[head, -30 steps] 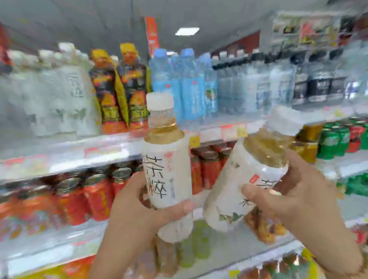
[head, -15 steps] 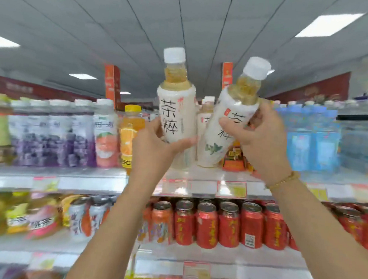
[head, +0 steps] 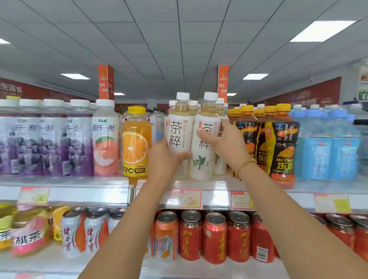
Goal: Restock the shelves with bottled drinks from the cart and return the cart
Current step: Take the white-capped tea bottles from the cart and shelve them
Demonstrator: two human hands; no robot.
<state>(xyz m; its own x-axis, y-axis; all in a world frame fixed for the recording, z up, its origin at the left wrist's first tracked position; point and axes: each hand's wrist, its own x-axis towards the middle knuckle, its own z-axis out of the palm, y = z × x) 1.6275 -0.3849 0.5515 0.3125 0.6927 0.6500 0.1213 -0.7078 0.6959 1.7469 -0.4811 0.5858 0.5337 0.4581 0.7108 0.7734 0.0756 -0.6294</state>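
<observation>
Two white-labelled tea bottles with white caps stand upright side by side on the top shelf (head: 197, 186). My left hand (head: 164, 159) grips the left tea bottle (head: 178, 128) low on its body. My right hand (head: 226, 143) grips the right tea bottle (head: 203, 162), thumb across its label. More of the same tea bottles (head: 220, 108) stand in a row just behind them. The cart is out of view.
On the top shelf, an orange juice bottle (head: 135, 143) and pale fruit-drink bottles (head: 77, 137) stand to the left; dark yellow-capped bottles (head: 283, 145) and blue water bottles (head: 329, 148) to the right. Red cans (head: 213, 238) fill the shelf below.
Both hands have lowered the two tea bottles from up in the air down onto the top shelf. The view has steadied on the shelf front.
</observation>
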